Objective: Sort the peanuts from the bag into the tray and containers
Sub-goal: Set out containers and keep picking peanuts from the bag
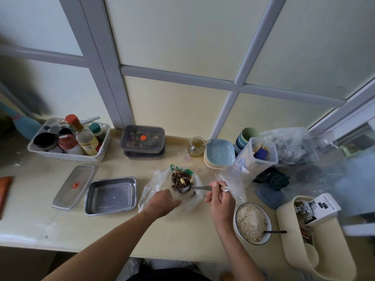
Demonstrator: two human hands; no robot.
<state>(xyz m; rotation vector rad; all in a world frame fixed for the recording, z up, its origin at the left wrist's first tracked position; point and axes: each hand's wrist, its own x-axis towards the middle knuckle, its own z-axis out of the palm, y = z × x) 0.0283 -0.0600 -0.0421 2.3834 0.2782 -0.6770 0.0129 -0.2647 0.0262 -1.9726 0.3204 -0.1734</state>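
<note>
Head view: left grip [163,201] holds bag [150,192] by its near edge; right grip [220,197] pinches spoon [195,188] inside.

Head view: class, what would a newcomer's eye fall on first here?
Mid-counter, the left hand holds a clear bag of dark seeds and pale peanuts, while the right hand holds a spoon in it. Left of it sits an open steel tray, bare inside.

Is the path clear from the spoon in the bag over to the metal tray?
Only the left hand, holding the bag, lies between the spoon and the tray; lifting over it should clear. The tray is uncovered, its lid beside it.
</note>
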